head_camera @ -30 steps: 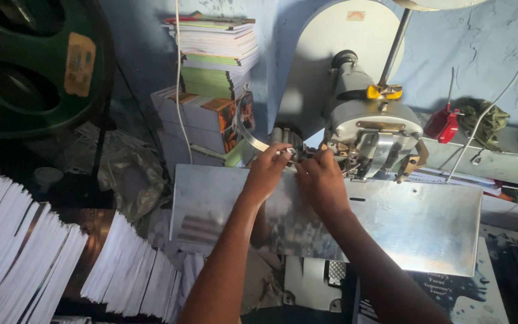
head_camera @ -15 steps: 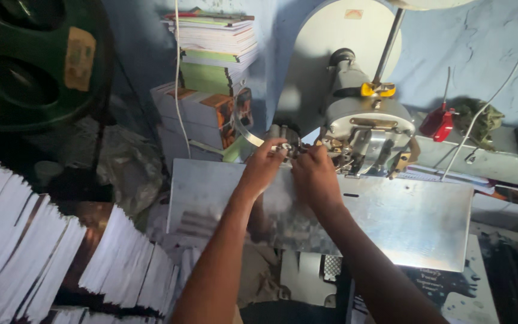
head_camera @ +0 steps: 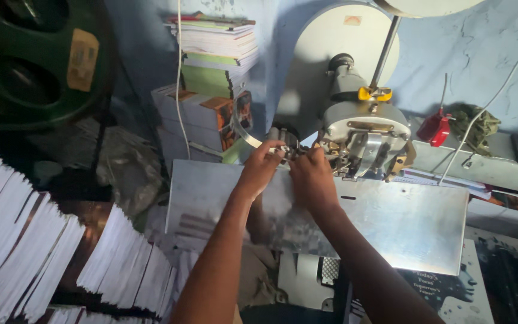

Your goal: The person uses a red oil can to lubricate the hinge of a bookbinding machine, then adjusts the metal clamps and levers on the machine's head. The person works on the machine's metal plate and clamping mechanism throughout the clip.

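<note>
Metal strip (head_camera: 242,133) still in hands (head_camera: 289,171).

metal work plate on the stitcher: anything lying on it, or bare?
Mostly bare. The metal plate shows open shiny surface on its right half with no sheets lying there; the left hand and right hand work above its back edge at the machine head.

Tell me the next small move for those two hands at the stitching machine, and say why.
Probably feed the metal strip on toward the machine head. The left hand pinches its end beside the right hand, both at the head's left side above the steel table; the strip's far end curves away loosely.
</note>
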